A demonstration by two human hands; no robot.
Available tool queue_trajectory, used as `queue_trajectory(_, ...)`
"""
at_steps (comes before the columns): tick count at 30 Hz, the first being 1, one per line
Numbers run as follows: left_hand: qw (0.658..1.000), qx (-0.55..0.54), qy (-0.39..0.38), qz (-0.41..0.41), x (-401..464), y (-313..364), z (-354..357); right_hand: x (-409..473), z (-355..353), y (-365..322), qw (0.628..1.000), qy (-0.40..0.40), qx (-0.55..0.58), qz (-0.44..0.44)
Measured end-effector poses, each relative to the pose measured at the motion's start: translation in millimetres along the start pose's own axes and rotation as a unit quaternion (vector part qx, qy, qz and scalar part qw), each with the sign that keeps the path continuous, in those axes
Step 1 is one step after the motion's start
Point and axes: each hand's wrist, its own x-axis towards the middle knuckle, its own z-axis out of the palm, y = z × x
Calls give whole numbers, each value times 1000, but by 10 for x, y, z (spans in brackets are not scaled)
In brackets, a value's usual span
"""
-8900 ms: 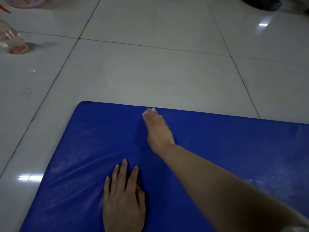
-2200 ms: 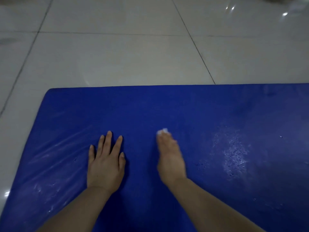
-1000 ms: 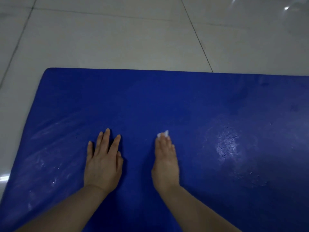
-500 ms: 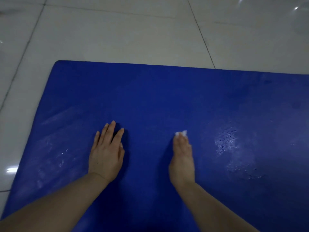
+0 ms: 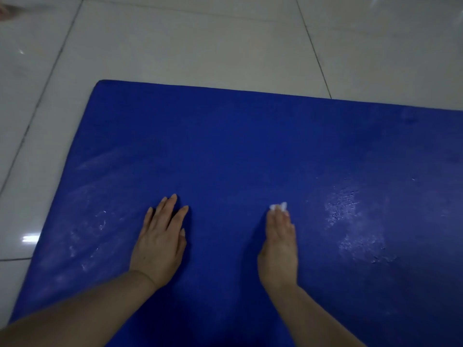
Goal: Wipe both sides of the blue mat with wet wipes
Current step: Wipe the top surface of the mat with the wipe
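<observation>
Head view shows your blue mat point(image 5: 250, 151) lying flat on the tiled floor point(image 5: 188, 46), its far left corner in sight and its near and right parts running out of frame. Your left hand point(image 5: 160, 241) rests palm down on the mat's middle with straight, slightly spread fingers, holding nothing; judging by the pose, it props your weight and pins the mat so it does not slide on the glossy tiles. Your right hand point(image 5: 279, 246) lies just right of it, fingers straight and together, pressing a white wet wipe point(image 5: 278, 207) against the mat; only a small tip of the wipe peeks past the fingertips. Right of that hand the mat carries a pale speckled patch point(image 5: 350, 221), probably your next stretch to wipe.
</observation>
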Motion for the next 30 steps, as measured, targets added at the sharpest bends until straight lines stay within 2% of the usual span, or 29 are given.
queue_trajectory(4, 1000, 14, -7, -2, 7, -16, 9, -251, 273, -489, 987, -22, -29, -156)
queue_trajectory(6, 1000, 16, -8, -1, 11, -18, 6, -248, 249, -516, 983, -44, -9, -176)
queue_trajectory(8, 1000, 13, -7, 0, 11, -17, 5, -143, 155, -283, 991, -49, -22, -126)
queue_trajectory(11, 1000, 6, -2, 2, 12, -15, 7, 25, -31, 222, 999, 7, -41, 20)
queue_trajectory(14, 1000, 7, -4, 1, 14, -11, 15, 11, -23, 302, 999, 28, -22, 33)
queue_trajectory(15, 1000, 8, -6, -1, 15, -7, 11, -43, 2, 184, 999, 24, -28, 13)
queue_trajectory(19, 1000, 11, -9, -5, 13, -2, -5, -427, 280, -379, 986, -33, -46, -155)
queue_trajectory(21, 1000, 11, -9, -2, 7, -10, 0, -528, 342, -443, 982, -36, -18, -183)
queue_trajectory(23, 1000, 5, -7, -5, -1, -19, 2, -477, 243, -281, 979, -54, -39, -193)
queue_trajectory(25, 1000, 1, -4, -7, -6, -21, 5, -362, 154, 65, 987, -7, -92, -135)
queue_trajectory(27, 1000, 1, -3, -5, -14, -28, 11, -294, 35, 358, 997, 9, -72, -6)
queue_trajectory(29, 1000, 4, -2, -5, -18, -29, 10, -280, -6, 395, 998, 20, -40, 44)
queue_trajectory(30, 1000, 4, 0, -5, -20, -27, 8, -303, 7, 311, 998, 27, -36, 40)
